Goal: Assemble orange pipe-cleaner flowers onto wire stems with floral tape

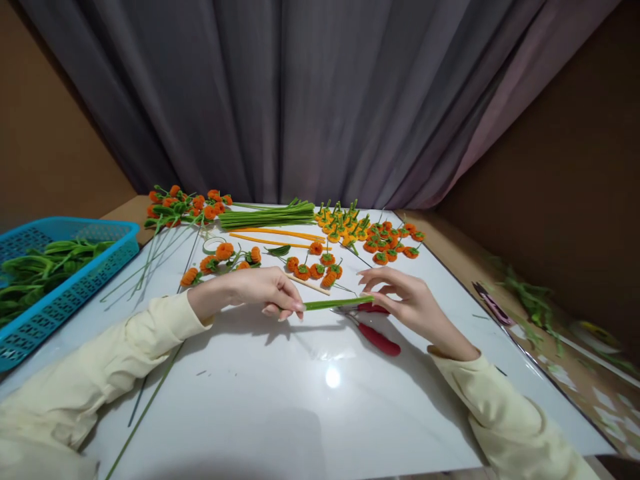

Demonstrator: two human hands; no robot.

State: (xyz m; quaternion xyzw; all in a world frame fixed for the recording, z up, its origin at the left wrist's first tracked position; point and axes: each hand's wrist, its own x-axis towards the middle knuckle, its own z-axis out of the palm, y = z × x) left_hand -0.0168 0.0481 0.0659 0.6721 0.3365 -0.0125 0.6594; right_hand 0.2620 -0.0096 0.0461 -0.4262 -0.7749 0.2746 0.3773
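A short green fuzzy strip (337,304) stretches level between my two hands above the white table. My left hand (273,293) pinches its left end between thumb and fingers. At its right end, my right hand (400,297) holds the tip between thumb and forefinger, the other fingers loosely spread. Red-handled pliers (377,339) lie under and beside the right hand, their jaws partly hidden. Just behind the strip are orange pumpkin-shaped pieces (301,271) and a thin wooden stick (313,285). More orange pieces on green stems (225,251) lie behind my left hand.
A blue basket (113,257) of green leaves stands at the left. Green stems (267,215), orange strips (275,233), yellow pieces (337,227) and orange ones (383,241) line the table's (280,413) back. Pink scissors (493,303) lie at the right edge.
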